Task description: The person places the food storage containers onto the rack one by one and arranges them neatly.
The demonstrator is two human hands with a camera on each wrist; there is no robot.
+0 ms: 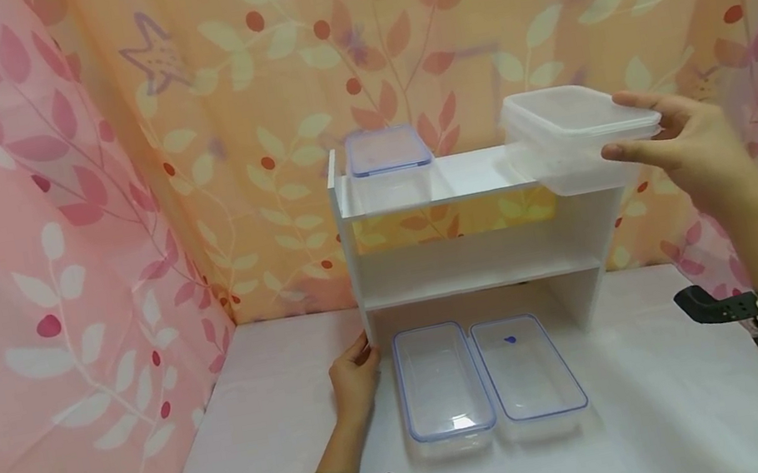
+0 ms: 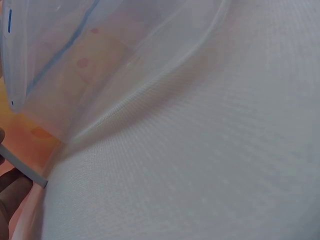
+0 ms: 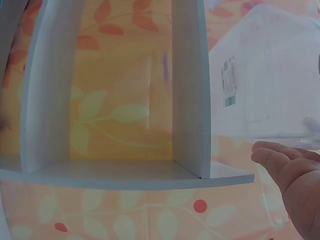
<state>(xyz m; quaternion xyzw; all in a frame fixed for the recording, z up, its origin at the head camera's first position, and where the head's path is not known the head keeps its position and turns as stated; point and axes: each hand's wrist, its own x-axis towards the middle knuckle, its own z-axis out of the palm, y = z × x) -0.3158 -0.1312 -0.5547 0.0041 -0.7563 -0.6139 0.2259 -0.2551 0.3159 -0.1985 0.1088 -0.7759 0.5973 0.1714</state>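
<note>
At the right end of the white shelf's (image 1: pixel 475 260) top board, my right hand (image 1: pixel 702 150) holds a large clear plastic food container (image 1: pixel 560 124) with a whitish lid. The thumb lies along its near side and the fingers reach over the lid's right edge. A label with a barcode (image 3: pixel 229 82) shows on this container in the right wrist view. Down at the shelf's left foot, my left hand (image 1: pixel 356 380) pinches the side panel (image 2: pixel 25 167), thumb and fingers on opposite faces of it. A smaller blue-rimmed container (image 1: pixel 388 167) stands on the top board's left end.
Two clear blue-rimmed containers (image 1: pixel 442 377) lie side by side on the white-covered table (image 1: pixel 275 424), in front of the shelf's lower opening. Leaf-patterned curtains (image 1: pixel 238 126) hang behind the shelf and along both sides.
</note>
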